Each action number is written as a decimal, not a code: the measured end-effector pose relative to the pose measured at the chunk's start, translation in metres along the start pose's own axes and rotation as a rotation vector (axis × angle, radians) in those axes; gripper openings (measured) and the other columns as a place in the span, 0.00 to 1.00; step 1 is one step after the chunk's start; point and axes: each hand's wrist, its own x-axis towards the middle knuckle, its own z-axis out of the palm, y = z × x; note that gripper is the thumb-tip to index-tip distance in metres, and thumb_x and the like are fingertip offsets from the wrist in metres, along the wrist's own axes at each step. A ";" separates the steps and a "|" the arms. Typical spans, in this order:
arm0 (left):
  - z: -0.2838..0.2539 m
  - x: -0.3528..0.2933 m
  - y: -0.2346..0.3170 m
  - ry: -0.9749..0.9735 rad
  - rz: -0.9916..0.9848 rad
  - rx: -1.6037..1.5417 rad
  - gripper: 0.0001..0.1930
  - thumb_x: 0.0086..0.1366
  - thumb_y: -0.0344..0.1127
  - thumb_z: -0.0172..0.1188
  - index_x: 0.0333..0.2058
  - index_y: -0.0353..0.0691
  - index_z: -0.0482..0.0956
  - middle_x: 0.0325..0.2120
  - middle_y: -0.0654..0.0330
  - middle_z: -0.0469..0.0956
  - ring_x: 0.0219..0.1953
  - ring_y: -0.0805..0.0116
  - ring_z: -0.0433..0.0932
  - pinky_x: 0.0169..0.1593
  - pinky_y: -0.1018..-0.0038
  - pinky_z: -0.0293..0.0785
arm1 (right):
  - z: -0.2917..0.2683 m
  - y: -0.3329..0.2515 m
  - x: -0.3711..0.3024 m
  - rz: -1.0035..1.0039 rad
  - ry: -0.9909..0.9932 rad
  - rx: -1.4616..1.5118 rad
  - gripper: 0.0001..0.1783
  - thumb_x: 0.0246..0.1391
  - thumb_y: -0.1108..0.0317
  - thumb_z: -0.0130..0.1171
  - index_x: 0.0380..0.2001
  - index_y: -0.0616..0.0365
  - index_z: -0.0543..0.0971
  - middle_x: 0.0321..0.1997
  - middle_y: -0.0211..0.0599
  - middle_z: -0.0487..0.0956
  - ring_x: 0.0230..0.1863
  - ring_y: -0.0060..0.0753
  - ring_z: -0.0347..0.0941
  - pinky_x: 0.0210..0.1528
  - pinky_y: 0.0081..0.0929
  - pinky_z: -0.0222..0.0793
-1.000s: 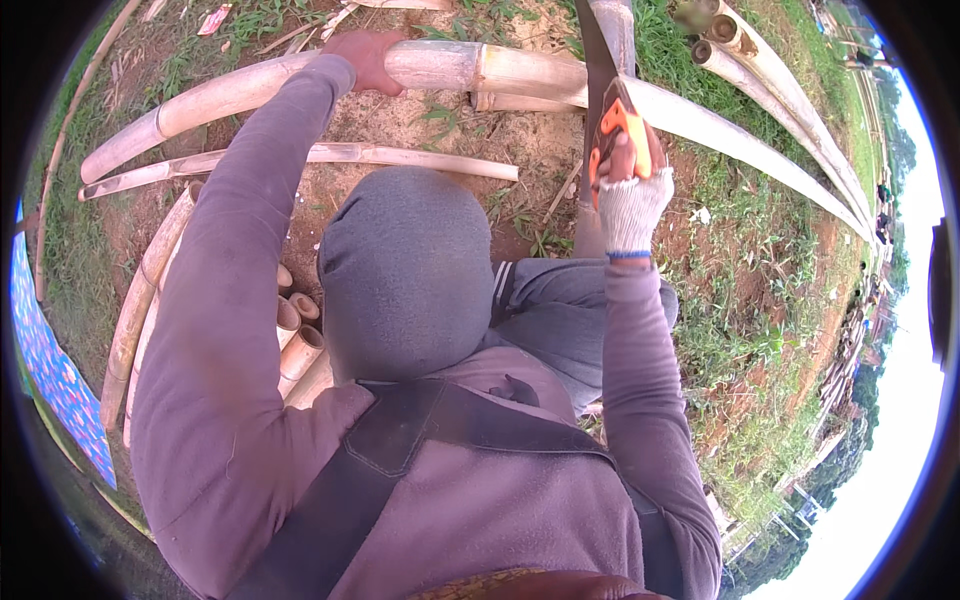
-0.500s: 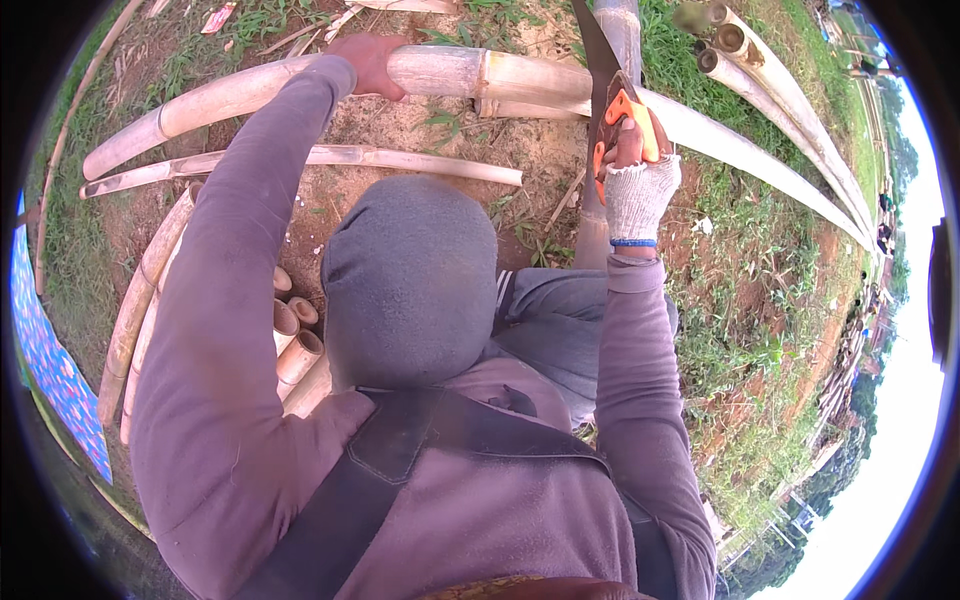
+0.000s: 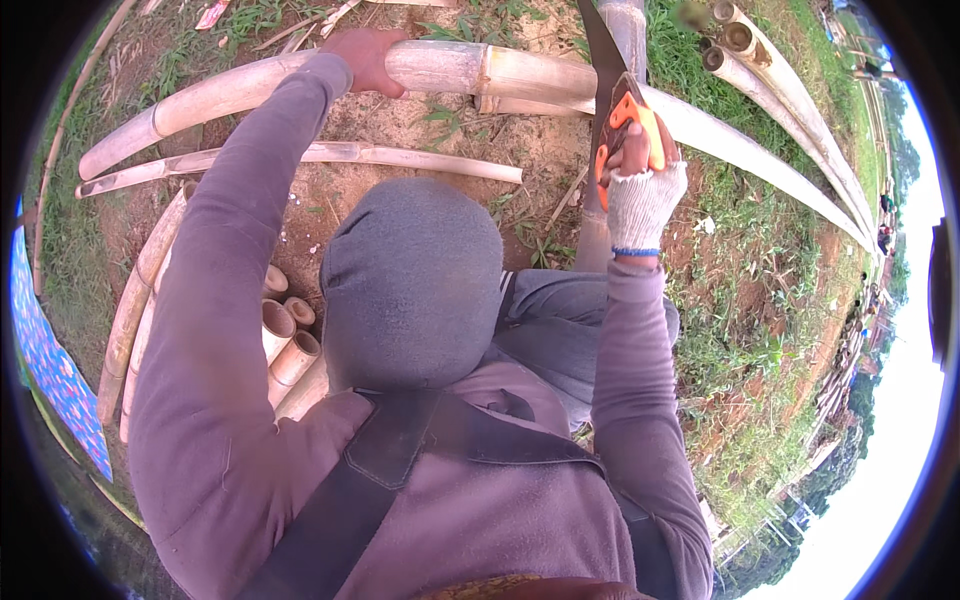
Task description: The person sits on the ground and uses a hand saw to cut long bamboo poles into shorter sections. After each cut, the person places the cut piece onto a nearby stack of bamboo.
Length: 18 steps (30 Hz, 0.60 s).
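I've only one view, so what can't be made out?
In the head view:
Saw blade, tip: cut off by top edge.
Thick bamboo pole, where the blade crosses: hidden by blade.
Left hand, palm side: hidden by its back.
Bamboo tubes, lower ends: hidden by purple shirt.

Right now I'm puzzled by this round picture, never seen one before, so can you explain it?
No machine here: these are a person's two hands, seen by a wide camera worn on the head, which bends straight edges. The left hand lies over a thick bamboo pole. The right hand, in a pale glove with bare fingers, holds an orange-handled saw, its blade crossing that pole in the picture. A thinner bamboo pole and bamboo pieces lie on the ground at left; more poles are at upper right.
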 end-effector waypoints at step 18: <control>0.019 -0.011 -0.001 0.123 0.025 0.004 0.47 0.49 0.57 0.80 0.66 0.48 0.73 0.55 0.49 0.83 0.57 0.43 0.83 0.61 0.50 0.78 | -0.016 -0.026 -0.018 0.048 0.054 -0.244 0.19 0.73 0.51 0.65 0.47 0.58 0.81 0.22 0.25 0.77 0.21 0.18 0.75 0.22 0.21 0.69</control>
